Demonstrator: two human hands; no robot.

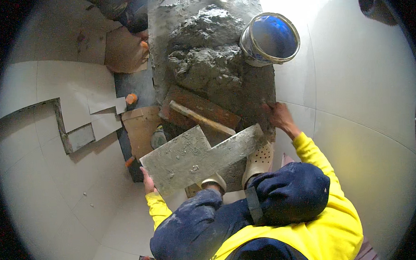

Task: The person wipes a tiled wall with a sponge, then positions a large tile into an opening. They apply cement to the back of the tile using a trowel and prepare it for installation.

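My left hand grips the left edge of an L-shaped cut tile, its upturned face smeared with grey mortar in combed ridges. The tile is tilted in front of my knees, over my light clogs. My right hand is closed at the right edge of the mortar board; its fingertips are blurred, and I cannot make out what they hold. A flat rusty trowel with a long pale handle lies on the board, between the tile and a heap of wet mortar.
A bucket with a blue inside stands at the board's far right. At the left, cut tiles form a stepped edge. Cardboard and an orange-capped item lie beside the board. Another person's dark clothing shows at the far left.
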